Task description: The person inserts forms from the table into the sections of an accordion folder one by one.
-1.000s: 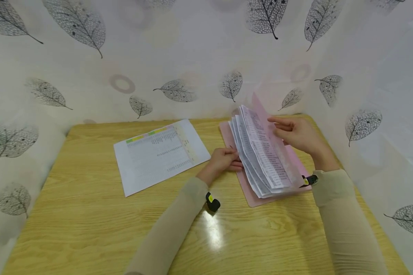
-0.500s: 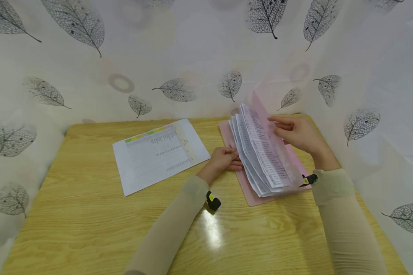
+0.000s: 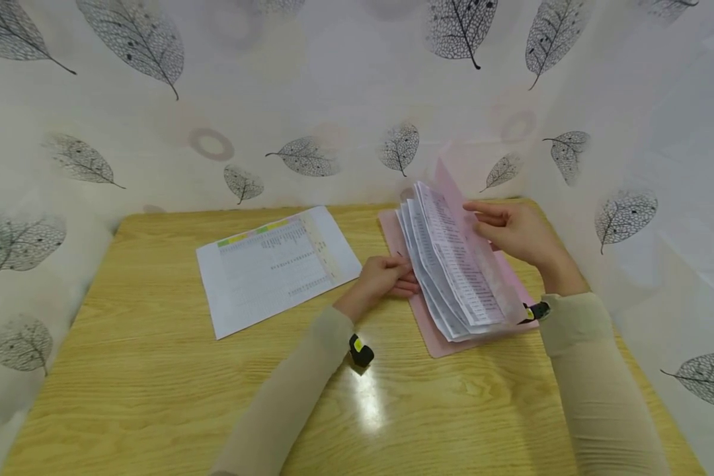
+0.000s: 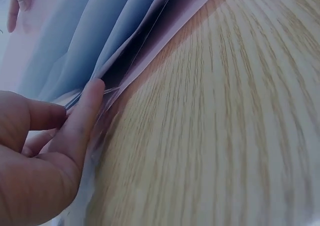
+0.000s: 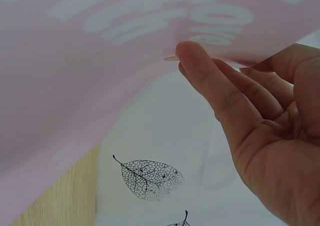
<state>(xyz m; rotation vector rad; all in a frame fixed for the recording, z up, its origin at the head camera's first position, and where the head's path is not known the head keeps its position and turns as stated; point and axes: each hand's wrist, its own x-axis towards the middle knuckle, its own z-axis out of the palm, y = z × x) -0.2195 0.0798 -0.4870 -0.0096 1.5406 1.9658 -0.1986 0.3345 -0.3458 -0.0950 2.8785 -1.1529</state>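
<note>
Lying flat on the left half of the worktop [image 3: 155, 370] is a loose sheet [image 3: 276, 268] with printed rows and a coloured strip along its far edge, well apart from both hands. Right of it, the left hand [image 3: 387, 276] rests at the near-left edge of the folder [image 3: 437, 340], its fingers [image 4: 82, 118] curled and pinching the bottom pocket edge against the pink back cover. The folder lies open on the right side of the worktop, its pages [image 3: 452, 264] fanned upright. Farther right, the right hand [image 3: 514, 231] holds the pink front cover [image 5: 75, 101] up, fingers [image 5: 210, 81] fairly straight against its edge. The step in hand looks like opening a pocket in the folder. The next move probably calls for keeping the fan parted and the pocket mouth wide enough for a sheet.
</note>
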